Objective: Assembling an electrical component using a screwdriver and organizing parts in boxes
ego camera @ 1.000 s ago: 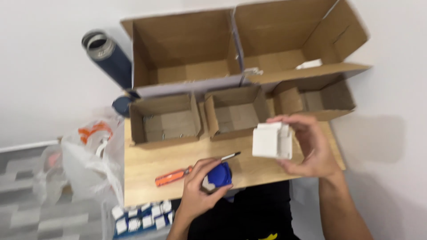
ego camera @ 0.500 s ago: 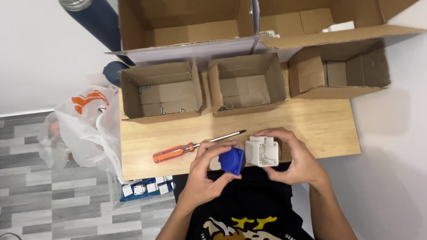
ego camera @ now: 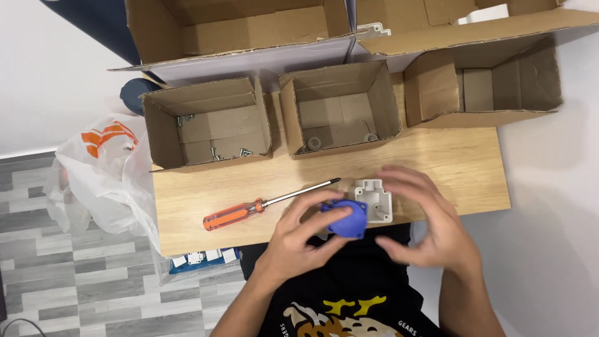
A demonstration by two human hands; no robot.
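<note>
Left fingers: the left hand (ego camera: 299, 240) has its fingers closed on the blue socket (ego camera: 345, 218), thumb below and fingertips on the round top.
Right fingers: the right hand (ego camera: 430, 228) is blurred; its fingers are spread and curved just right of the white housing (ego camera: 373, 200). I cannot tell if they touch it.
Socket and housing: they touch each other, the socket at the housing's lower left, both at the near edge of the table (ego camera: 437, 168).
Beyond the fingertips: one screwdriver (ego camera: 265, 204) with orange handle lies to the left, tip pointing toward the housing.
Further out: three small boxes (ego camera: 337, 109) in a row; the left one has several screws, the middle one a few small round parts, the right one seems empty.
Farthest: two big boxes (ego camera: 243, 31) behind, and one white plastic bag (ego camera: 106, 168) left of the table.
Risk: the parts sit at the table edge, so I think a slip of the left grip may drop the socket on the lap or floor.
Risk two: if the right hand does not hold the housing, pushing the socket may slide it away.
</note>
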